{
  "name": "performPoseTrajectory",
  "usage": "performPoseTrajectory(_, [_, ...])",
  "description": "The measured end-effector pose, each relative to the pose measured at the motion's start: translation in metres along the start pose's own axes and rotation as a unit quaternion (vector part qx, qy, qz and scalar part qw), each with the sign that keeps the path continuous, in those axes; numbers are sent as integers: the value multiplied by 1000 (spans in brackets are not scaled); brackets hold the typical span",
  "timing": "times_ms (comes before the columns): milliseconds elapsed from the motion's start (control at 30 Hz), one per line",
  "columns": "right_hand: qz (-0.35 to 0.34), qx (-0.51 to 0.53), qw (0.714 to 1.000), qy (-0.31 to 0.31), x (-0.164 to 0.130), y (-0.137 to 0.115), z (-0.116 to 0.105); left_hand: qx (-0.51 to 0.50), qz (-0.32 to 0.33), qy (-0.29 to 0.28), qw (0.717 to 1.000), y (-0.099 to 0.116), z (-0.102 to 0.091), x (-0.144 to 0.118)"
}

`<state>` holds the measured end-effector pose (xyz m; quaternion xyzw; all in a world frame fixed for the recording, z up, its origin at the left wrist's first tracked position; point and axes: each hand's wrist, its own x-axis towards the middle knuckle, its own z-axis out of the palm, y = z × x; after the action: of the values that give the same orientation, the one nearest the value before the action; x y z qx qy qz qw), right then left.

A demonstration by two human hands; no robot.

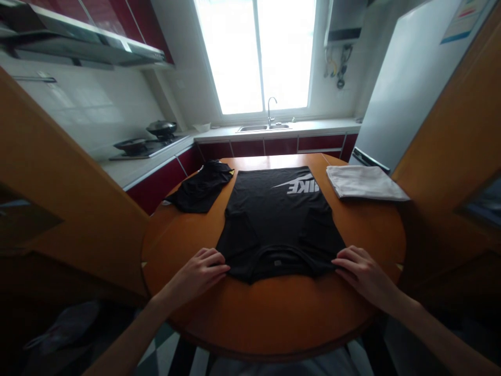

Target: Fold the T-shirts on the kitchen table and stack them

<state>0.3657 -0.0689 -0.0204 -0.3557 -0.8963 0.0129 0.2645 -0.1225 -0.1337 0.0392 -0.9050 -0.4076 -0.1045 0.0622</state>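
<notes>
A black T-shirt lies spread on the round wooden table, its collar toward me and its white NIKE lettering at the far end. My left hand is closed in a pinch at the shirt's near left corner. At the near right corner, my right hand pinches the cloth in the same way. Both wrists hover over the table's near part. Fingertip contact is small, and the cloth between the fingers is mostly hidden.
Left of the shirt is a crumpled dark garment. A folded white cloth lies at the table's right. Beyond are a sink, a stove with pans and a fridge. Wooden door frames flank the table.
</notes>
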Motion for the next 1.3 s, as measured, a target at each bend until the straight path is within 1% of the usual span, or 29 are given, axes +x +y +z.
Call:
performPoseTrajectory(167, [-3, -42, 999, 2, -3, 1, -6, 29, -23, 3, 999, -10, 4, -18])
performPoseTrajectory(267, [14, -60, 998, 26, -7, 0, -8, 38, -49, 32, 998, -13, 7, -30])
performPoseTrajectory(367, [18, -78, 996, 48, -10, 2, -10, 30, -73, 60, 995, -14, 8, -36])
performPoseTrajectory(433, [0, -83, 996, 44, -11, 5, -12, 5, -58, 58, 997, -15, 8, -35])
performPoseTrajectory(500, [-29, -83, 996, 30, -11, 8, -15, -22, -28, 52, 998, -18, 9, -33])
performPoseTrajectory(600, [-68, -88, 994, 8, -9, 10, -18, -40, -2, 50, 998, -21, 9, -31])
performPoseTrajectory(700, [-85, -88, 992, 1, -6, 8, -20, -49, 2, 51, 997, -22, 10, -29])
performPoseTrajectory(800, [-85, -81, 993, 5, -4, 5, -21, -74, -3, 59, 995, -22, 10, -29])
performPoseTrajectory(900, [-85, -65, 994, -7, -3, 4, -24, -103, -18, 58, 993, -23, 9, -29])
performPoseTrajectory(1000, [-80, -44, 995, -29, -1, 2, -28, -128, -35, 48, 990, -25, 5, -29])
performPoseTrajectory(1100, [-66, -13, 996, -62, 1, -5, -36, -150, -46, 25, 987, -25, -3, -32])
performPoseTrajectory(1200, [-42, 36, 992, -109, 2, -18, -50, -187, -73, -22, 979, -21, -16, -39])
performPoseTrajectory(1300, [-7, 91, 982, -164, 3, -33, -67, -245, -116, -86, 959, -13, -34, -45])
